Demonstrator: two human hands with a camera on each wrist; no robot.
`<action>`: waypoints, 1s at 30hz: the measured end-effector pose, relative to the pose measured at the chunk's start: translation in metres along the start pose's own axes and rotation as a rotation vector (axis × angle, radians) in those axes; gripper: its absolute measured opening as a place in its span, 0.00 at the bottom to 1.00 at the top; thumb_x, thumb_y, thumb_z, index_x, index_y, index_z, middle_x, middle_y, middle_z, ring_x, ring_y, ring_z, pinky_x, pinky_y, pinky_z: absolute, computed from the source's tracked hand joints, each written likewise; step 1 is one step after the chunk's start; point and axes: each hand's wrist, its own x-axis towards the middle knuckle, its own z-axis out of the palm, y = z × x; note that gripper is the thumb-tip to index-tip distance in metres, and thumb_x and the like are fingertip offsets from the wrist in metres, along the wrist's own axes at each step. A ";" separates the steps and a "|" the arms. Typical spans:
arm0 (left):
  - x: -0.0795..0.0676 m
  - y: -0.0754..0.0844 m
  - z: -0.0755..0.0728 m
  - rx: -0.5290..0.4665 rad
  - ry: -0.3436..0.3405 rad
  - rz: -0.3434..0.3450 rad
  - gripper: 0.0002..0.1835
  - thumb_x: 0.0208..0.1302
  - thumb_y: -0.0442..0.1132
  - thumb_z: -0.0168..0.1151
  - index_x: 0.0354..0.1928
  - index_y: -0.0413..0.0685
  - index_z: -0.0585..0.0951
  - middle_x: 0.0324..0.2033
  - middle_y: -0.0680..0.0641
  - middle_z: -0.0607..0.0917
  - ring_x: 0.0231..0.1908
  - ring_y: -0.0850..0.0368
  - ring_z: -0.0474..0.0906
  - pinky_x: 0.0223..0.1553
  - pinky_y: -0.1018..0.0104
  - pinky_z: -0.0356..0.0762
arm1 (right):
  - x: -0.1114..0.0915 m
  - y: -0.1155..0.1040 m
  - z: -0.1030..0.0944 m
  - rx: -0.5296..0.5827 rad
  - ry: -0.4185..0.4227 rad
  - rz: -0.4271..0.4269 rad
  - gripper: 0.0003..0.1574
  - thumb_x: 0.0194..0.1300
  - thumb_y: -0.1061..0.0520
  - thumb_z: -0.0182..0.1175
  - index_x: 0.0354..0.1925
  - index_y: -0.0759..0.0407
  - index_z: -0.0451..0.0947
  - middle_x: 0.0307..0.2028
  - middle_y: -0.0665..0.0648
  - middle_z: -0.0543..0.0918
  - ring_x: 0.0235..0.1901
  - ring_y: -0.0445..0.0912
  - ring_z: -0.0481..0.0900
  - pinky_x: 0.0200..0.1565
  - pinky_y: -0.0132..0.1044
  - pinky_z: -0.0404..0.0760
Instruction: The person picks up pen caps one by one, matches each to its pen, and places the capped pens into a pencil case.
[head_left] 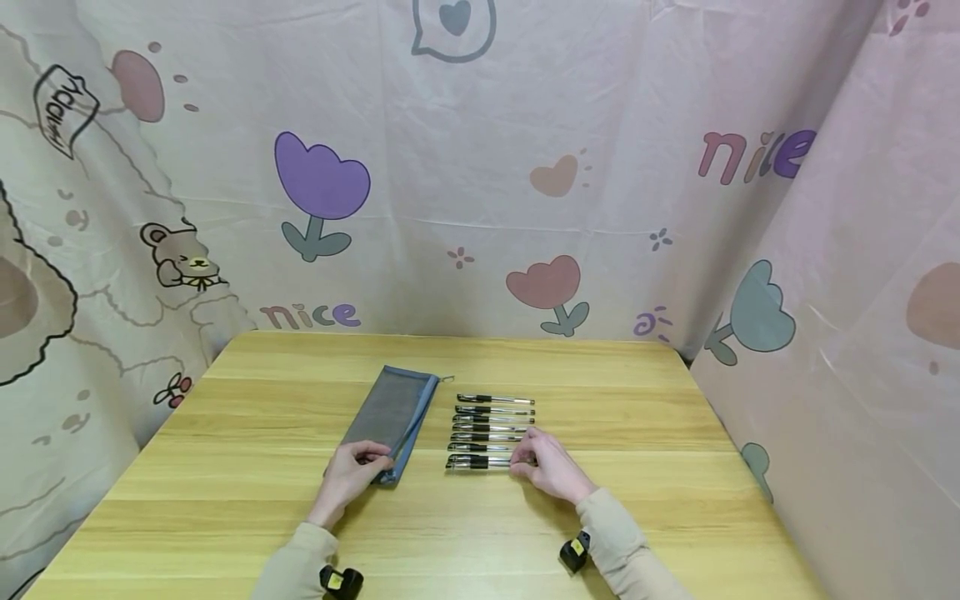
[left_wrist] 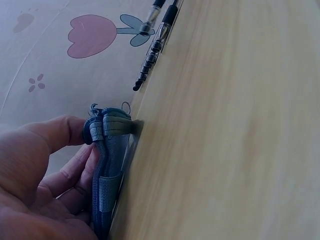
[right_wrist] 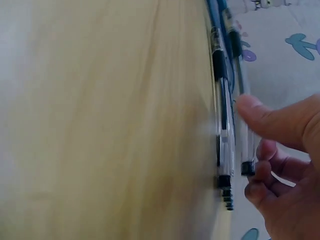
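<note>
A blue-grey mesh zip pouch (head_left: pixel 393 404) lies flat at a slant on the table. My left hand (head_left: pixel 351 471) pinches its near end by the zipper edge; the left wrist view shows the pouch's end (left_wrist: pixel 112 145) between thumb and fingers. Right of it, several black-gripped clear pens (head_left: pixel 480 437) lie side by side in a row, caps to the left. My right hand (head_left: pixel 552 465), at the row's near right end, holds one pen (right_wrist: pixel 236 45) near its tail between thumb and fingers. In the right wrist view that pen is raised off the table, apart from the others.
The wooden table (head_left: pixel 225 467) is bordered by patterned cloth (head_left: pixel 450 167) at the back and both sides. A small zipper pull (head_left: pixel 447 378) sticks out from the pouch's far corner. Black wrist cameras (head_left: pixel 576 552) sit on both sleeves.
</note>
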 end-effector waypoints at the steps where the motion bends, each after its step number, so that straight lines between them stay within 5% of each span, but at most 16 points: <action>1: 0.000 0.000 0.000 -0.002 0.002 -0.001 0.10 0.59 0.34 0.70 0.42 0.37 0.87 0.32 0.47 0.86 0.32 0.62 0.76 0.36 0.72 0.73 | 0.000 -0.001 -0.001 0.004 -0.002 -0.003 0.05 0.61 0.57 0.70 0.34 0.58 0.86 0.32 0.46 0.76 0.34 0.36 0.71 0.38 0.29 0.76; 18: 0.001 -0.001 0.002 -0.019 0.010 -0.013 0.10 0.60 0.33 0.69 0.42 0.38 0.87 0.32 0.48 0.86 0.32 0.62 0.76 0.37 0.72 0.73 | 0.019 -0.022 -0.009 0.178 -0.091 0.036 0.03 0.69 0.62 0.60 0.40 0.61 0.80 0.34 0.51 0.81 0.31 0.36 0.72 0.35 0.26 0.76; 30: -0.003 0.005 0.002 -0.040 0.001 -0.004 0.11 0.61 0.34 0.69 0.44 0.35 0.86 0.35 0.44 0.86 0.32 0.62 0.76 0.36 0.72 0.74 | 0.031 -0.035 -0.013 0.250 -0.083 -0.002 0.06 0.70 0.67 0.55 0.43 0.68 0.77 0.38 0.63 0.83 0.36 0.52 0.79 0.36 0.26 0.75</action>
